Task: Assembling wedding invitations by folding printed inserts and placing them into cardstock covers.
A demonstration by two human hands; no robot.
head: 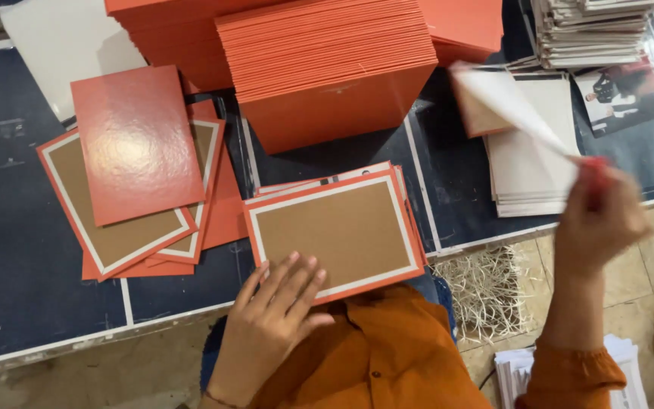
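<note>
- Pressing our open left hand (pixel 270 322) flat on the orange-bordered brown card (pixel 334 231) topping the small stack nearest us on the dark surface (pixel 17 250).
- Our right hand (pixel 599 220), blurred, pinches a white paper sheet (pixel 512 106).
- Finished-looking cards (pixel 134 174) lie fanned left; tall orange stacks (pixel 327 68) remain behind.

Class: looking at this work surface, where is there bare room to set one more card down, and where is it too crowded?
Bare dark mat lies left of the fanned cards, and a strip runs between the orange stack and the white sheets. Crowded: the centre, under the left hand.
</note>
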